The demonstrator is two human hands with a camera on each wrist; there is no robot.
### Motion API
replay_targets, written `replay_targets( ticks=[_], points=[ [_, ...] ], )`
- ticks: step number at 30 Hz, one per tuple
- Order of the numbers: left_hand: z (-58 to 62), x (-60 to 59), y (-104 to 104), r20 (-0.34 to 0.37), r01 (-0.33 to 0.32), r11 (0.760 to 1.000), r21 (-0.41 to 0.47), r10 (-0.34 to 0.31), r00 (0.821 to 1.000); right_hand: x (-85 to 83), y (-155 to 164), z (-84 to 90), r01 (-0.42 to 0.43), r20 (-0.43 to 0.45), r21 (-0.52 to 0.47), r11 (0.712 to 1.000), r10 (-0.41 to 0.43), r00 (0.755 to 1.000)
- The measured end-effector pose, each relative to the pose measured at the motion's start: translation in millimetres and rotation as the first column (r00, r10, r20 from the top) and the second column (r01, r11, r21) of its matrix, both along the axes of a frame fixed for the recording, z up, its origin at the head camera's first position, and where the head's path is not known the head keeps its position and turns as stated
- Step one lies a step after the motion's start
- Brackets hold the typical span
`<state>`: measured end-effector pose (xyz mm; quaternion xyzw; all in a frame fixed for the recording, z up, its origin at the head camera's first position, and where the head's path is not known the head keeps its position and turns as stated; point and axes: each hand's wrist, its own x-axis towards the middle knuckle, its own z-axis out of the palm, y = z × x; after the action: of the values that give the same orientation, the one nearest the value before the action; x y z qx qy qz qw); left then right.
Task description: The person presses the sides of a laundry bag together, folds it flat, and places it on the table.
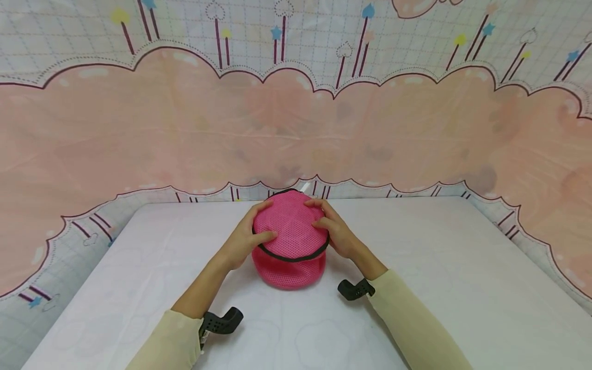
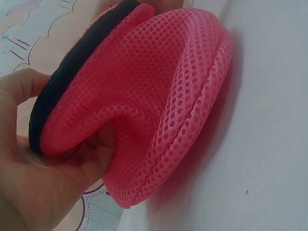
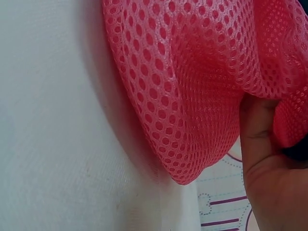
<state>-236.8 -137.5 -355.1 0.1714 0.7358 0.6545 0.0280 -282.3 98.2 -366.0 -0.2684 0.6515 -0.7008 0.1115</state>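
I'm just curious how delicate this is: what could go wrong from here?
The soft, round pink mesh bag might crumple further: its side already folds inward at the left fingers. Its black fabric trim could twist if the left fingers and the right fingers pull unevenly, since they grip opposite sides. And the black, bent wrist device on the left, which appears to hang low over the white-covered table, might bump it.

I see the left grip (image 1: 245,235) and right grip (image 1: 339,234) hold a black-trimmed pink mesh bag (image 1: 291,231) over the white counter (image 1: 439,246), patterned cloth (image 1: 296,133) behind.
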Motion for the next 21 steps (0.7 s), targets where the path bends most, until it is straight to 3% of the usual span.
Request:
replay_targets(
  ticks=[13,21],
  points=[
    [-4.2,-0.9,-2.7,-0.028,0.045,0.999,0.006,-0.045,0.999,-0.9,2.3,-3.0,-0.021,-0.007,0.000,1.000,0.021,1.000],
    [-11.5,-4.1,-7.0,-0.028,0.112,0.991,0.077,-0.110,0.994,-4.1,7.1,-11.0,-0.069,0.042,-0.067,0.995,0.072,0.997]
  ],
)
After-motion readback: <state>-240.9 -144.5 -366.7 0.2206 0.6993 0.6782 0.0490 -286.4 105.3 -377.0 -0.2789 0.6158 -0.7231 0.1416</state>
